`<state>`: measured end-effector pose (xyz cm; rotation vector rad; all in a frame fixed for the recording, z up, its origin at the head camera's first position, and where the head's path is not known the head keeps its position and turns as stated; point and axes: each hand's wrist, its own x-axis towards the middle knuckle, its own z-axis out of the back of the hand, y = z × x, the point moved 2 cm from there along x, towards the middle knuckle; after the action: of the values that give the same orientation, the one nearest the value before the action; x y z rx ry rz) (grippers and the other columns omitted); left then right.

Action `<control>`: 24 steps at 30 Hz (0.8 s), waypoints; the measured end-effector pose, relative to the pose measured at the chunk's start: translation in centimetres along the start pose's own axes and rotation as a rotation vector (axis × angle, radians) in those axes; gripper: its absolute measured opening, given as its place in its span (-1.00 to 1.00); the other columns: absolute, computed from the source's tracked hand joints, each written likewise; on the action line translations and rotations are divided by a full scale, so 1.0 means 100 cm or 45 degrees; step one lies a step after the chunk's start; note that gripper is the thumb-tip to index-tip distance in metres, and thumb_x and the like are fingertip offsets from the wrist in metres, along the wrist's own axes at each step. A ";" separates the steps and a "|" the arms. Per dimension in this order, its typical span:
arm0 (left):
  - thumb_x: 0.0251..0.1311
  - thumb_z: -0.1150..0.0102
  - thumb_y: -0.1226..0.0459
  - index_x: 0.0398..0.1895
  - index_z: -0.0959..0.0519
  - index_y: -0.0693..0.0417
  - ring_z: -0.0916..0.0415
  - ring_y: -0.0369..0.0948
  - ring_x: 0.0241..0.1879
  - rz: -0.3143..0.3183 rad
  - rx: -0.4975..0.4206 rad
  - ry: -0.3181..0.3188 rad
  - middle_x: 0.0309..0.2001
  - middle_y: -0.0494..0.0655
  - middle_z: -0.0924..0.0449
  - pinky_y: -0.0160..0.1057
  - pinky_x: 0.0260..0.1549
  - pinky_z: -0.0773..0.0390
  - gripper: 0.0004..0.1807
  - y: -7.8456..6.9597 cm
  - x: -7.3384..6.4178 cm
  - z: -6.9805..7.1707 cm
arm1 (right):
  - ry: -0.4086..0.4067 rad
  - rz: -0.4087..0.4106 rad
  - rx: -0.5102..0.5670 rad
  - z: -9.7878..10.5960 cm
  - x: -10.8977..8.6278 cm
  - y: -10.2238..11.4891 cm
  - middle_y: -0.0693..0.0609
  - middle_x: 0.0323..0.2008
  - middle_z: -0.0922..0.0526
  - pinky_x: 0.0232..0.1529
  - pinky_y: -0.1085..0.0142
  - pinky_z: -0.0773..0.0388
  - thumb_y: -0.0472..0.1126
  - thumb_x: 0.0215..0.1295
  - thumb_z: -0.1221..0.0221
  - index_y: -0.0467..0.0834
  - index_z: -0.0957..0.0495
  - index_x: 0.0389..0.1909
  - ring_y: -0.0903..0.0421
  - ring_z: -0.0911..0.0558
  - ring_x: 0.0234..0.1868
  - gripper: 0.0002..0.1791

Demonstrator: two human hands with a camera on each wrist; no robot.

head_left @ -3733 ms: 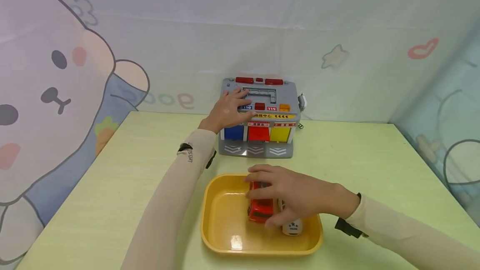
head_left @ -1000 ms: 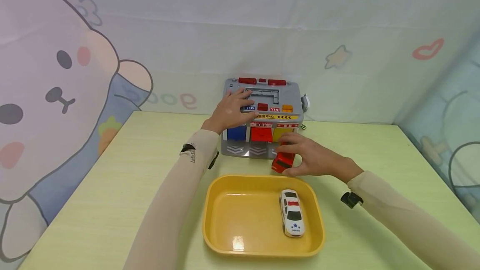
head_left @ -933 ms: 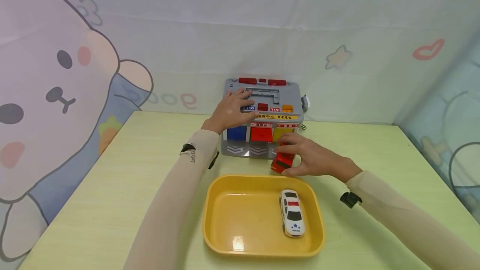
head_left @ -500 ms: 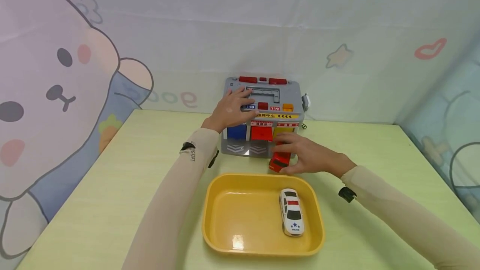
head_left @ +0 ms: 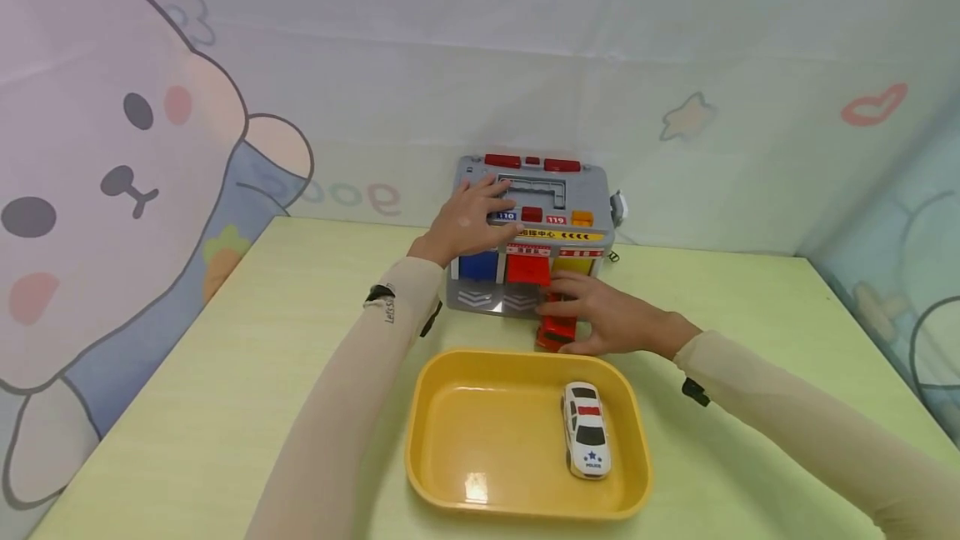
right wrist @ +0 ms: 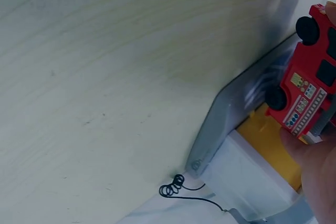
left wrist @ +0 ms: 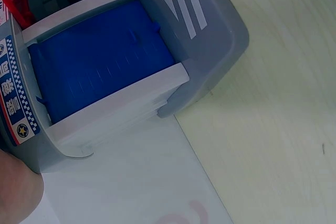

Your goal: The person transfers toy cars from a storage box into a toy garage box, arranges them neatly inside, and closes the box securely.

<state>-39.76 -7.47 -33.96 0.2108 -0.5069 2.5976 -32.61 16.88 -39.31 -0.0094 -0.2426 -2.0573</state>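
My left hand (head_left: 468, 219) rests on the roof of a grey toy garage (head_left: 585, 190), fingers spread. With my right hand (head_left: 611, 319) I grip a red toy fire truck (head_left: 555, 332) between thumb and fingers, just in front of the garage's ramp. Wheels and side stickers of the truck show in the right wrist view, held clear of the ramp there. The red door (head_left: 528, 268) in the middle is tilted outward. On either side, the blue door (left wrist: 100, 61) and the yellow door (right wrist: 270, 150) are down. My right fingers hide part of the truck.
A yellow tray (head_left: 450, 440) stands in front of the garage, with a white toy police car (head_left: 587, 432) inside. Beside the garage's right side lies a coiled black cord (right wrist: 176, 186). A printed cloth (head_left: 420, 65) hangs behind the table.
My right hand has lifted the fire truck out of the tray and brought it to the garage front. Over the last second it shifted slightly left. My left hand stayed on the roof.
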 end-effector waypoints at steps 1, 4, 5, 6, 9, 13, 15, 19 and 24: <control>0.34 -0.02 -0.14 0.37 -0.48 -0.06 0.13 -0.11 0.62 -0.001 0.001 -0.002 0.56 -0.10 -0.14 0.03 0.58 0.23 -0.37 0.000 0.000 0.000 | -0.008 0.005 -0.006 0.000 0.000 0.000 -0.16 0.35 -0.46 0.38 -0.20 -0.33 0.13 0.15 -0.39 -0.04 -0.58 0.24 -0.19 -0.31 0.43 -0.35; 0.34 -0.02 -0.15 0.37 -0.48 -0.06 0.13 -0.10 0.62 -0.011 -0.002 0.000 0.56 -0.09 -0.14 0.04 0.58 0.23 -0.36 0.000 0.001 0.000 | -0.032 0.036 -0.058 -0.003 0.000 -0.002 -0.15 0.34 -0.47 0.39 -0.20 -0.32 0.14 0.14 -0.39 -0.04 -0.59 0.24 -0.20 -0.31 0.43 -0.35; 0.33 -0.02 -0.15 0.37 -0.48 -0.05 0.13 -0.10 0.62 -0.013 -0.001 0.001 0.56 -0.09 -0.14 0.04 0.57 0.23 -0.36 0.000 0.001 0.000 | -0.039 0.053 -0.082 -0.004 -0.001 -0.003 -0.15 0.34 -0.48 0.39 -0.20 -0.32 0.15 0.14 -0.39 -0.03 -0.59 0.23 -0.20 -0.30 0.43 -0.35; 0.34 -0.02 -0.15 0.37 -0.48 -0.05 0.13 -0.10 0.62 -0.015 0.000 0.000 0.56 -0.09 -0.14 0.04 0.57 0.23 -0.36 0.000 0.001 0.000 | -0.050 0.076 -0.103 -0.005 0.000 -0.003 -0.15 0.34 -0.48 0.39 -0.20 -0.32 0.16 0.14 -0.38 -0.03 -0.59 0.23 -0.20 -0.30 0.43 -0.35; 0.34 -0.03 -0.15 0.37 -0.49 -0.05 0.12 -0.09 0.62 -0.021 0.001 -0.009 0.56 -0.08 -0.14 0.04 0.57 0.22 -0.36 0.001 0.001 -0.001 | -0.080 0.148 -0.171 -0.009 0.002 -0.004 -0.14 0.34 -0.48 0.39 -0.17 -0.32 0.20 0.16 -0.36 -0.01 -0.59 0.23 -0.19 -0.31 0.42 -0.34; 0.34 -0.04 -0.14 0.37 -0.49 -0.05 0.12 -0.09 0.62 -0.022 -0.009 -0.014 0.56 -0.08 -0.14 0.04 0.58 0.23 -0.37 0.001 0.000 0.000 | -0.105 0.206 -0.213 -0.013 0.007 -0.004 -0.12 0.36 -0.46 0.41 -0.13 -0.31 0.26 0.19 -0.31 0.02 -0.58 0.25 -0.15 -0.32 0.41 -0.34; 0.34 -0.04 -0.14 0.37 -0.49 -0.05 0.13 -0.09 0.62 -0.020 -0.013 -0.007 0.56 -0.08 -0.14 0.04 0.57 0.23 -0.37 0.001 -0.001 0.000 | -0.098 0.218 -0.219 -0.016 0.009 -0.005 -0.11 0.37 -0.46 0.41 -0.13 -0.30 0.29 0.22 -0.27 0.03 -0.57 0.27 -0.14 -0.31 0.41 -0.33; 0.34 -0.04 -0.14 0.37 -0.49 -0.04 0.13 -0.10 0.62 -0.015 -0.012 0.001 0.57 -0.09 -0.13 0.04 0.57 0.23 -0.37 -0.001 -0.001 0.000 | -0.071 0.217 -0.232 -0.021 0.013 -0.005 -0.09 0.39 -0.43 0.43 -0.15 -0.27 0.33 0.26 -0.20 0.07 -0.53 0.31 -0.13 -0.30 0.43 -0.32; 0.34 -0.05 -0.14 0.36 -0.49 -0.04 0.12 -0.10 0.61 -0.012 0.002 -0.006 0.56 -0.09 -0.14 0.04 0.57 0.22 -0.37 -0.001 -0.001 0.001 | -0.056 0.209 -0.267 -0.022 0.020 -0.004 -0.07 0.41 -0.43 0.45 -0.13 -0.24 0.29 0.24 -0.24 0.09 -0.50 0.34 -0.12 -0.30 0.43 -0.31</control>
<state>-39.68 -7.47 -33.90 0.2190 -0.5041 2.5890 -33.70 14.99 -41.31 -0.1975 -0.0501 -1.9113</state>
